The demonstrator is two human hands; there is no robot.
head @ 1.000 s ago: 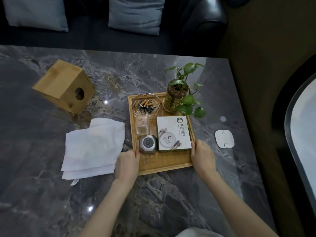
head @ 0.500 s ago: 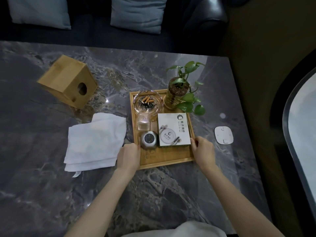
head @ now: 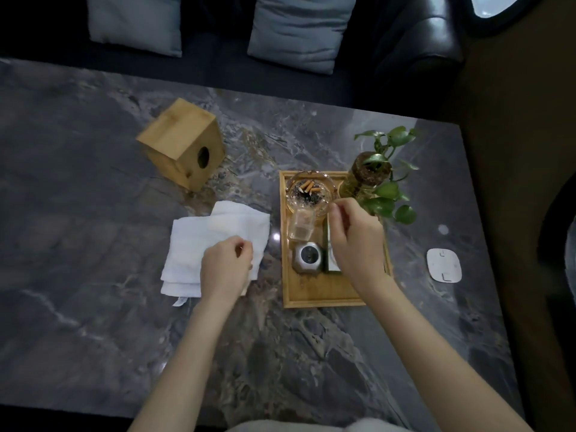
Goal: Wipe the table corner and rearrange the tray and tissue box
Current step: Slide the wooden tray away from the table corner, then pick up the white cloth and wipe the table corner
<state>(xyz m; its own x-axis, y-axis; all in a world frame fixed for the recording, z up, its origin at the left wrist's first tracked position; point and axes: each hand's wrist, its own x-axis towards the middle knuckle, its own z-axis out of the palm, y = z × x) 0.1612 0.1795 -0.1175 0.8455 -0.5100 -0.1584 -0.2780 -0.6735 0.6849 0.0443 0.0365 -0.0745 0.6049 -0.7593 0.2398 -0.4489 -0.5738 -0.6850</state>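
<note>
Fingers of left hand (head: 225,267) loosely curled over white folded cloth (head: 215,244), grasp unclear. Right hand (head: 357,236) curled above rectangular wooden tray (head: 321,293), whether it grips anything can't tell. Tray on veined marble table (head: 93,275), holding round glass ashtray (head: 308,191). Wooden cube tissue box (head: 182,143) lies tipped, far left of tray.

Left hand (head: 225,267) over white cloth (head: 215,244), right hand (head: 358,241) above wooden tray (head: 314,294)
</note>
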